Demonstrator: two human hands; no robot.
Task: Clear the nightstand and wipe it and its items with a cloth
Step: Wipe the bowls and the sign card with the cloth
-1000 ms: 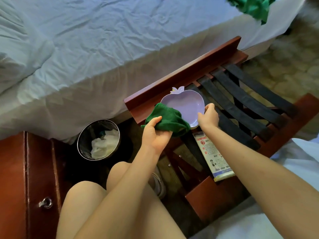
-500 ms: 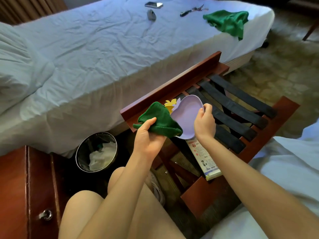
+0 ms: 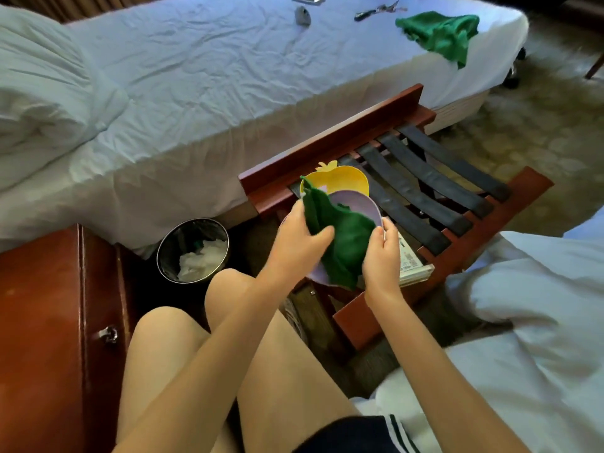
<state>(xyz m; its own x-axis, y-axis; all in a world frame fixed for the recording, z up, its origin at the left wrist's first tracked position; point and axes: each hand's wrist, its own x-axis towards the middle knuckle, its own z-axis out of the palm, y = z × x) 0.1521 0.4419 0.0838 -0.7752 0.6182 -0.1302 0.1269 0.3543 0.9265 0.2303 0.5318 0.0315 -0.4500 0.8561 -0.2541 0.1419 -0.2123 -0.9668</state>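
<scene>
A purple apple-shaped dish (image 3: pixel 362 202) is lifted above the luggage rack (image 3: pixel 385 122), tilted toward me. My right hand (image 3: pixel 380 256) grips its right rim. My left hand (image 3: pixel 300 237) holds a dark green cloth (image 3: pixel 343 238) that lies across the inside of the dish. A yellow apple-shaped dish (image 3: pixel 336 179) rests on the rack just behind it. The brown nightstand (image 3: pixel 42 305) stands at the lower left.
A metal bin (image 3: pixel 192 250) with white tissue sits between nightstand and rack. A printed leaflet (image 3: pixel 410 261) lies on the rack. On the bed (image 3: pixel 196 67) lie a second green cloth (image 3: pixel 441 32), a phone, scissors and a small grey object. My knees fill the foreground.
The purple dish has been lifted off the yellow one and drawn toward me. The cloth has moved from its left edge onto its inside. The camera has tilted up.
</scene>
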